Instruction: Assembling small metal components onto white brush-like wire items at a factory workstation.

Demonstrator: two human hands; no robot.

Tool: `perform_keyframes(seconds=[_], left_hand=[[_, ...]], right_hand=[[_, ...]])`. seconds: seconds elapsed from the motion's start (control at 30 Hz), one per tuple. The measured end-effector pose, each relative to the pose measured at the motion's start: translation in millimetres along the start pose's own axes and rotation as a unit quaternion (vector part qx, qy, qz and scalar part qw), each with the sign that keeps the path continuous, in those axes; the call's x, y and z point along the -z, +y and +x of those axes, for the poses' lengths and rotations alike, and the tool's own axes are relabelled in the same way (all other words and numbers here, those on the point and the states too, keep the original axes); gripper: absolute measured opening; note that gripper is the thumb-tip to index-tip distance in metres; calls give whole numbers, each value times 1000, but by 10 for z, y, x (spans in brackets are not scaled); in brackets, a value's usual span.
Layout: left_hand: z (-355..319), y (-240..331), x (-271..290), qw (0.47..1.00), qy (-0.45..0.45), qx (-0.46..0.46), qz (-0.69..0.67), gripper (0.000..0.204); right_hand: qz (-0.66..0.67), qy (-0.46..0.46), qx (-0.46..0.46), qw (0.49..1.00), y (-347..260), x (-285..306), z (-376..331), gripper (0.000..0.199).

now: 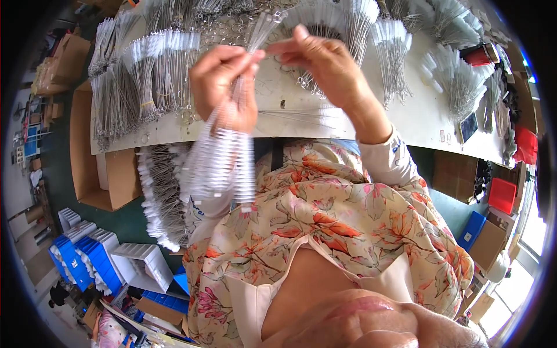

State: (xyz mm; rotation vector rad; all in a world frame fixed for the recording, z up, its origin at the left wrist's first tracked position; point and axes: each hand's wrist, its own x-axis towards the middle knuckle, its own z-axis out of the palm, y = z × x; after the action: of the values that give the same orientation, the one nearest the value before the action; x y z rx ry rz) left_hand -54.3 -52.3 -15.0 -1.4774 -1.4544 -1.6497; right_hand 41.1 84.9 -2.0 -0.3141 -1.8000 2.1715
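A bundle of thin wire brushes (223, 159) is gripped in my left hand (223, 78), above the table's near edge. Their white bristle ends hang down over my left forearm, while the looped wire ends stick up past my fingers. My right hand (325, 61) is just to the right of those wire ends, its thumb raised apart from the other fingers. Nothing shows in it, though its fingertips are slightly blurred. More wire brushes (159, 69) lie in rows to the left of my hands, and a tied-looking bunch of brushes (391, 58) lies to the right.
The white table (284, 124) spans the space before me, with loose wire rings (223, 29) at the back. An open cardboard box (87, 156) stands on the floor at left, near hanging brushes (159, 191). Blue and white crates (98, 255) are lower left; a red bin (502, 194) is at right.
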Motion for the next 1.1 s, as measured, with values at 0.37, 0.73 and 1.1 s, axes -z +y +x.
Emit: perform_keyframes(seconds=[0.37,0.73,1.1], left_hand=[[78,251,238,996,0,66,-59,50],[93,320,418,960,-197,175,-97,28],[-324,388,108,994,-109,-9,20,22]], right_hand=[[17,-110,-59,992,-378,71,-152,18],[-133,-216,-33,967,-393,-148,-302,20],[-217,-226,-66,947,-249,125,-543,17]])
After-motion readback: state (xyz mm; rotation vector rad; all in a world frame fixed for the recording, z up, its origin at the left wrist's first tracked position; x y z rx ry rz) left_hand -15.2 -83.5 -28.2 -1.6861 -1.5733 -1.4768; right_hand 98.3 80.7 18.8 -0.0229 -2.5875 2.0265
